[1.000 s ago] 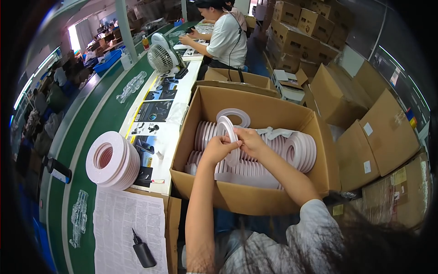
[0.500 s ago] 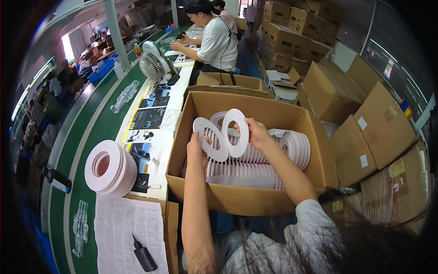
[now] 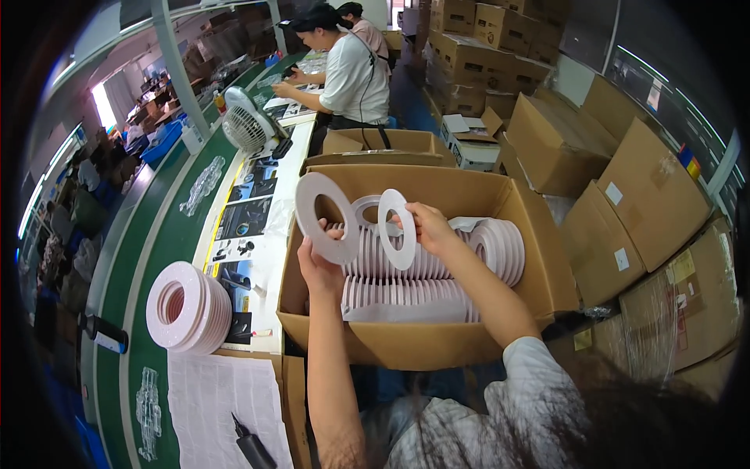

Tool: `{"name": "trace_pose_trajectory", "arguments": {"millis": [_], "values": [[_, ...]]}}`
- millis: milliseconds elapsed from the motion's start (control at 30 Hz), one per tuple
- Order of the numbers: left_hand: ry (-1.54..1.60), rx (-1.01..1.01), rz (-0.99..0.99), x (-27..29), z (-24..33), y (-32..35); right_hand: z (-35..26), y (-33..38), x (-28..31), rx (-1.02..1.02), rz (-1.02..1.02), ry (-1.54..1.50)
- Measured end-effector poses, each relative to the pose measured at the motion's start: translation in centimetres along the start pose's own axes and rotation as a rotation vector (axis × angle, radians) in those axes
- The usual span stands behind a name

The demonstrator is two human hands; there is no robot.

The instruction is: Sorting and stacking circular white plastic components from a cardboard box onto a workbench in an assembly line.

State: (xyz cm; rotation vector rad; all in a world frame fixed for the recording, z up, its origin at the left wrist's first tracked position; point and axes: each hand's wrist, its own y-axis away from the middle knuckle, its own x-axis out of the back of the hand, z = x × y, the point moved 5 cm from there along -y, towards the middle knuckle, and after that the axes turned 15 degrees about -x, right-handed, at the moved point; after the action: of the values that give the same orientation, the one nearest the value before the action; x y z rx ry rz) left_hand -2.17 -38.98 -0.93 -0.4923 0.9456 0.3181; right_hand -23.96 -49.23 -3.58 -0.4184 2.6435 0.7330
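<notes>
— What has the person got in each hand?

— The left hand (image 3: 319,266) is closed on a flat white ring (image 3: 326,217), held up on edge above the left end of the big cardboard box (image 3: 406,356). The right hand (image 3: 428,227) pinches a second white ring (image 3: 397,229), also upright, just beside the first one. The two rings are apart, not touching.

— And where are they, relative to the box?

— Both are lifted over its open top. Underneath, the box is packed with rows of the same rings (image 3: 426,270) standing on edge, and the rows fill most of the floor of it.

— Anything else close by?

— To the person's left, on the green workbench (image 3: 160,250), a stack of rings (image 3: 187,306) leans on its side. Near it lies a white sheet of paper (image 3: 215,406) with a black pen-like tool (image 3: 254,445) on its lower corner. Further up the bench are dark printed cards (image 3: 244,220) and a small white desk fan (image 3: 246,125).

— Is anyone else working there?

— Yes, a co-worker in a white shirt (image 3: 355,74) stands at the far end of the bench, with another person behind, mostly hidden. A second open carton (image 3: 391,144) sits between that person and the big box.

— And on the right?

— Stacked brown cartons (image 3: 625,203), closed, piled up to the wall.
</notes>
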Motion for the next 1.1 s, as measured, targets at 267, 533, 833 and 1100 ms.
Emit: {"name": "trace_pose_trajectory", "arguments": {"millis": [267, 533, 833, 1100], "values": [[-0.876, 0.076, 0.052, 0.8, -0.1, 0.0, 0.6, -0.5, -0.5, -0.01, -0.024, -0.002], [-0.209, -0.034, -0.19, -2.7, -0.4, 0.9, 0.7, -0.6, 0.9, -0.003, -0.022, -0.025], [-1.335, 0.245, -0.476, 3.4, -6.2, -0.4, 4.4, -3.0, 0.0, 0.061, 0.081, -0.168], [-1.375, 0.346, -0.766, 1.2, -7.8, 0.6, 6.9, -2.5, -2.2, -0.192, -0.095, -0.135]]}}
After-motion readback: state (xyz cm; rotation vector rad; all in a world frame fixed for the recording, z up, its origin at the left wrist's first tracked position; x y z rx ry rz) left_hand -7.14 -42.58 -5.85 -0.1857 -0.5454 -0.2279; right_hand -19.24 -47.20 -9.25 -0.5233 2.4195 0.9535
